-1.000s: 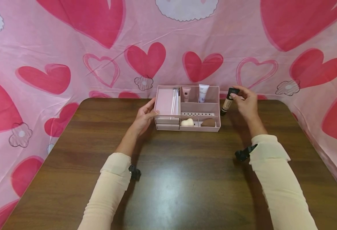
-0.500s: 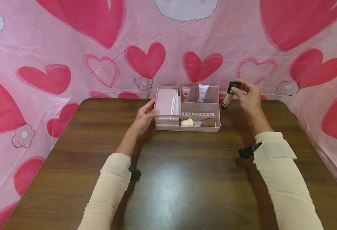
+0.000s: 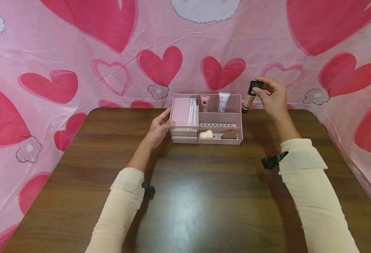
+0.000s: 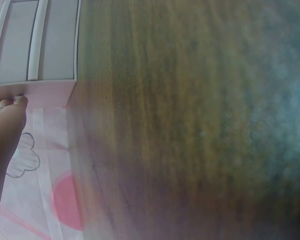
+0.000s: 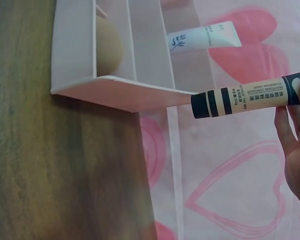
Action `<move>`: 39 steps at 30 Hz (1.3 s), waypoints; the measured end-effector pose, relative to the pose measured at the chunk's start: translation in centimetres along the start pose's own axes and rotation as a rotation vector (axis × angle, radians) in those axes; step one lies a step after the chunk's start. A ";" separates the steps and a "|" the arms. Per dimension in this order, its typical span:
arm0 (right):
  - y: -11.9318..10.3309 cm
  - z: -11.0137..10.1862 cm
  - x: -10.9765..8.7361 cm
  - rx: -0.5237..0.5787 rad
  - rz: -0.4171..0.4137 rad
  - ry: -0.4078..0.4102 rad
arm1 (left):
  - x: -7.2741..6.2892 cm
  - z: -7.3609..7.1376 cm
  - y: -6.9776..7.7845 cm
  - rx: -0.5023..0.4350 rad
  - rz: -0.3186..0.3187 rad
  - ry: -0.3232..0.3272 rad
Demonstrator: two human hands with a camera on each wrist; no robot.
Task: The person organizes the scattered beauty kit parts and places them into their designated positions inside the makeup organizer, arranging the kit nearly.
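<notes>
A pink makeup organizer (image 3: 220, 120) stands at the back of the table. My left hand (image 3: 158, 128) grips its left side, thumb over the edge; in the left wrist view the fingers touch the side wall. My right hand (image 3: 274, 96) pinches a beige and black foundation tube (image 5: 260, 94) by its black cap. The tube hangs tilted beside the organizer's right wall, its lower end near the wall's upper edge. The organizer's back slots hold a pink tube (image 3: 205, 103) and a white tube (image 3: 223, 102); its front slots hold a cream sponge (image 3: 206, 134) and a brown sponge (image 3: 229, 135).
Slim white sticks (image 3: 192, 111) stand in the organizer's left part, above two small drawers (image 3: 184, 136). A pink heart-patterned cloth (image 3: 185, 42) hangs close behind the brown wooden table (image 3: 198, 189). Each wrist carries a black camera.
My right hand has lifted the foundation tube up from beside the organizer, to about the height of its back edge. The left hand and the organizer have stayed in place.
</notes>
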State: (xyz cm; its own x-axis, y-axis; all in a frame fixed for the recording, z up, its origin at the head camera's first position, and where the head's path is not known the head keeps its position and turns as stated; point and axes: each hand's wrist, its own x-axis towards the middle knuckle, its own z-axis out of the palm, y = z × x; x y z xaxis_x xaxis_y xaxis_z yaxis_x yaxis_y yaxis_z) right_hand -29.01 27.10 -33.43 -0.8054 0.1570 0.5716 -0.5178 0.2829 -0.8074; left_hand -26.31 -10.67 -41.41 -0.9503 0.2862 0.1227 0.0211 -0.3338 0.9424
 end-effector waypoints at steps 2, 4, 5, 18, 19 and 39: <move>-0.3 0.1 0.2 0.007 -0.004 0.003 | 0.0 0.0 0.0 0.000 -0.001 -0.002; -0.5 0.1 0.4 0.022 -0.014 0.014 | 0.0 0.0 0.0 -0.002 -0.002 -0.004; -0.6 0.2 0.5 0.027 -0.018 0.021 | -0.1 0.0 0.0 -0.003 -0.001 -0.005; -0.1 2.6 1.1 0.094 -0.029 -0.007 | -0.1 0.0 0.0 -0.031 0.007 -0.007; 0.1 2.8 1.1 0.100 -0.020 -0.009 | 0.0 0.0 0.0 -0.034 0.008 -0.006; 4.6 3.3 -0.4 -0.146 0.117 -0.171 | -0.1 0.2 0.2 -0.025 0.002 -0.008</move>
State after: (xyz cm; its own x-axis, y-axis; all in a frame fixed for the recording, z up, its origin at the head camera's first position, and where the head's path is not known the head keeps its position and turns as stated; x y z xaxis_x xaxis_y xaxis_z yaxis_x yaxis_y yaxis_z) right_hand -31.97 25.22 -37.87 -0.9008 0.0374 0.4327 -0.3815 0.4079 -0.8295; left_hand -26.16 -10.61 -41.20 -0.9479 0.2922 0.1273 0.0154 -0.3568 0.9341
